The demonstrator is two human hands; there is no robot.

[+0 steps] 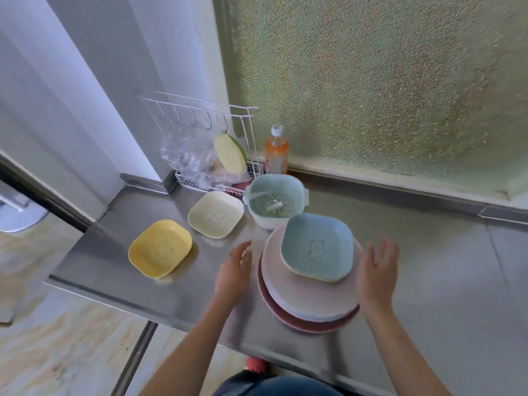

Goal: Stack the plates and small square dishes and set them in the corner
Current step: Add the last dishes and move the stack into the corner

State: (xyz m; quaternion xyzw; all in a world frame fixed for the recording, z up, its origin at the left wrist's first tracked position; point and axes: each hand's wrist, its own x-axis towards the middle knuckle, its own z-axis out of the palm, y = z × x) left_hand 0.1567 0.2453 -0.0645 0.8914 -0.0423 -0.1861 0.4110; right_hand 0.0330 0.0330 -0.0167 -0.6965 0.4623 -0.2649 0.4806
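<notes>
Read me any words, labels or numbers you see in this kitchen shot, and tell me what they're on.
No text can be read here.
Orange bottle: its label and the mark on its white cap are too blurred to read.
Blue square dish, cream square dish, yellow square dish: each bears an outline drawing of a small figure, no words.

Pink plate stack (308, 298) carries blue square dish (317, 247); cream dish (215, 214), yellow dish (160, 248) apart, left.
</notes>
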